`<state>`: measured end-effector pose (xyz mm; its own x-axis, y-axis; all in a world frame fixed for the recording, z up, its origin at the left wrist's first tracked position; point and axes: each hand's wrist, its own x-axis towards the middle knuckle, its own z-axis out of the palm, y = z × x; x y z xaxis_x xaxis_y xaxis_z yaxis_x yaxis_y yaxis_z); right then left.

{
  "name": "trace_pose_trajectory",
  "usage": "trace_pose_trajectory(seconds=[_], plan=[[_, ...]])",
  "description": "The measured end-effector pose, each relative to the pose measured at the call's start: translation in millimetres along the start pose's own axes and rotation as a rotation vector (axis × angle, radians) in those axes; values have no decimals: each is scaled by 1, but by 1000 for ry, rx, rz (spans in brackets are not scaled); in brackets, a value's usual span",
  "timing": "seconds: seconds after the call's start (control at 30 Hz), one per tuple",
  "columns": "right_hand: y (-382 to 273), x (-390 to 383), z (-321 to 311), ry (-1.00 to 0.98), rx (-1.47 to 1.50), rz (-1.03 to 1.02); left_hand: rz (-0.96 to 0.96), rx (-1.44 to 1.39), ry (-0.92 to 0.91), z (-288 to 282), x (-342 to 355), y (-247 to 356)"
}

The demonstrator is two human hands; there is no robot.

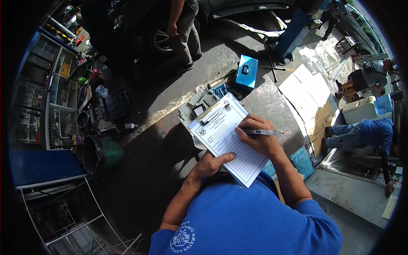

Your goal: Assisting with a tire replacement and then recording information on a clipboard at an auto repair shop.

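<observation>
A clipboard (193, 125) with a white lined form (243, 154) under its metal clip is held tilted in front of my chest. My left hand (211, 164) grips its lower left edge, the thumb lying on top of the paper and the other fingers hidden beneath. In my right hand (260, 135) is a clear-barrelled pen (268, 132), pinched between thumb and fingers over the right side of the form. Some handwriting shows on the upper lines of the sheet. The pen's tip is hidden behind my fingers.
Beyond the clipboard stand a blue toolbox (247, 71) and an open socket set (219, 90). Flattened cardboard (307, 95) covers floor to the right, below a blue lift post (297, 27). A green bin (111, 153) stands left. One person (185, 32) stands ahead; another bends (376, 132) at right.
</observation>
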<state>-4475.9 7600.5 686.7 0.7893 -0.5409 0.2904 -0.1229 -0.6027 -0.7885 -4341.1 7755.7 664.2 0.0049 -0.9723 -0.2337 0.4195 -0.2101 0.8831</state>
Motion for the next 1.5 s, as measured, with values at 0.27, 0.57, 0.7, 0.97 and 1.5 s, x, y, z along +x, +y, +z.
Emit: trace_pose_trajectory(seconds=[0.27, 0.57, 0.7, 0.97, 1.5], plan=[[0, 0, 1, 23, -28, -12, 38, 4, 1, -1, 0, -2], [1, -1, 2, 41, -61, -18, 19, -1, -1, -1, 0, -1], [2, -1, 2, 49, -159, -85, 33, 30, -8, -2, 1, -3], [0, 0, 3, -19, -54, -96, 49, -4, 4, 1, 1, -2], [1, -5, -4, -37, -5, -61, 56, -3, 0, -1, 2, -4]])
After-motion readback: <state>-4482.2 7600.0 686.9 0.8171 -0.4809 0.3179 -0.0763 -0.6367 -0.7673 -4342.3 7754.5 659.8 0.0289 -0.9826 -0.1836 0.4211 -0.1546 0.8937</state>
